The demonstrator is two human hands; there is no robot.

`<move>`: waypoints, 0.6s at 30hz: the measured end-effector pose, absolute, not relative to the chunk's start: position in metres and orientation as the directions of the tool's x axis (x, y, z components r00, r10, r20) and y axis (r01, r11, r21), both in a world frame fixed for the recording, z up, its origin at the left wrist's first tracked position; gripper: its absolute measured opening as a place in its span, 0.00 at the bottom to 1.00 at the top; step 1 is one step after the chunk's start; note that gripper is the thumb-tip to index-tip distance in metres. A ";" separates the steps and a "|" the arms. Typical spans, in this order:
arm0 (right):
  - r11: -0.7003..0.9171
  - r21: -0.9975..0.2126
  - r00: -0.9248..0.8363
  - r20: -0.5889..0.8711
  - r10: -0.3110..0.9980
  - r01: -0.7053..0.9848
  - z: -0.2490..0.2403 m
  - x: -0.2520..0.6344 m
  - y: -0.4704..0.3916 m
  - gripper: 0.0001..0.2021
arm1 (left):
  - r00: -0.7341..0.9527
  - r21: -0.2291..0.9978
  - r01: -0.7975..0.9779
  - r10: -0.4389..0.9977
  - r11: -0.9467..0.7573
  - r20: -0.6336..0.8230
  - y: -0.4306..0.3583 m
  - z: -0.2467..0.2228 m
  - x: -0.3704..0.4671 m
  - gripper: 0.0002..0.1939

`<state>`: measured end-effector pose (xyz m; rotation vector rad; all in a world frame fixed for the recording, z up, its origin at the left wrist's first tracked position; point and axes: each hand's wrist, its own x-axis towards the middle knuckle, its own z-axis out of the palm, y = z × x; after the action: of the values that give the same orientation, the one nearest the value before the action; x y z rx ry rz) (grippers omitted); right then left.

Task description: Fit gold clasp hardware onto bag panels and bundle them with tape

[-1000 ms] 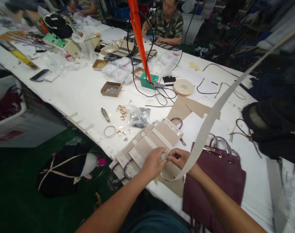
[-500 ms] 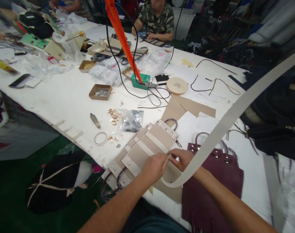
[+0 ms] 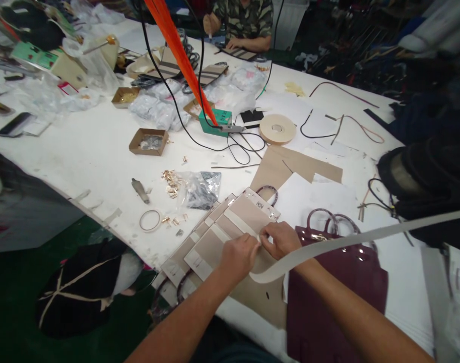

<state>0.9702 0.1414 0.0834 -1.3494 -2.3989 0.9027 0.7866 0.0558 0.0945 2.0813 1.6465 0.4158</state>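
My left hand [image 3: 239,256] is closed, with thumb and fingers pinching the pale tape strip [image 3: 320,249] above a stack of beige bag panels [image 3: 235,252]. My right hand [image 3: 281,240] pinches at the same spot, fingertips almost touching those of the left. From there the strip loops down under the hands and runs across my right forearm to the right edge. Lighter bands of tape cross the panels, and dark handles stick out at their ends. The exact tape end is hidden between the fingers. A burgundy handbag [image 3: 335,302] lies under my right forearm.
Loose gold metal fittings [image 3: 171,182], a plastic bag [image 3: 199,189], a tape ring [image 3: 149,221] and a small cutter [image 3: 140,190] lie leftward. Beyond are a cardboard box [image 3: 148,142], a green box [image 3: 215,121] and a tape roll [image 3: 277,129]. A co-worker sits opposite.
The strip has dropped from a high, steep arc to a lower, flatter line on the right. My hands stay together over the panels. The view has shifted slightly.
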 end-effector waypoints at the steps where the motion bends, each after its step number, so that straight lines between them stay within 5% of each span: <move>1: 0.307 -0.650 -0.480 -0.103 0.871 0.695 0.078 0.971 0.149 0.06 | 0.270 0.541 0.810 0.963 -0.227 0.001 0.055 0.094 0.786 0.15; 4: 0.139 -0.704 -0.326 -0.138 0.935 0.697 0.059 0.975 0.179 0.11 | 0.261 0.671 0.705 0.964 -0.229 0.055 0.053 0.090 0.786 0.14; 8: 0.053 -0.727 -0.250 -0.166 0.954 0.685 0.030 0.967 0.218 0.15 | 0.012 0.852 0.507 0.987 0.134 -0.162 0.051 0.065 0.783 0.03; 18: -0.110 -0.669 -0.034 -0.198 0.980 0.735 -0.015 0.943 0.224 0.14 | -0.034 0.902 0.219 0.927 0.372 -0.374 0.040 0.013 0.774 0.22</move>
<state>0.9432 0.2244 -0.0150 -1.8838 -1.8030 0.9205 0.7740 0.0396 0.0127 1.0743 1.5197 0.7976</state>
